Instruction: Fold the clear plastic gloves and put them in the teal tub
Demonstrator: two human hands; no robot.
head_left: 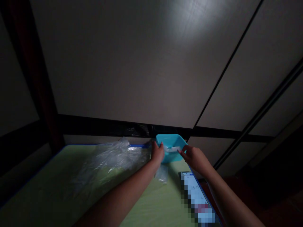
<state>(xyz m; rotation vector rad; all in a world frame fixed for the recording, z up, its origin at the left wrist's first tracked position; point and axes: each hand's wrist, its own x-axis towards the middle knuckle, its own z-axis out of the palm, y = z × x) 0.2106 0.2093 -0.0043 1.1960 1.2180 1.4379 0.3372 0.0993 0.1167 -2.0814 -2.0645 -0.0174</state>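
Observation:
A turquoise plastic basin (171,138) stands at the far right corner of the green table (146,206). My left hand (157,152) is at the basin's left side, its fingers closed on something I cannot make out. Over the basin's right part, my right hand (193,156) pinches the right end of a small whitish strip (174,149). The strip stretches across the basin opening toward my left fingers. Below my left hand, a small clear plastic bag (162,174) lies on the table.
Crumpled clear plastic (113,157) spreads over the table left of the basin. A lit phone-like screen (196,195), partly pixelated, lies near the right edge. Behind the table rise pale cabinet panels (132,69) with dark seams.

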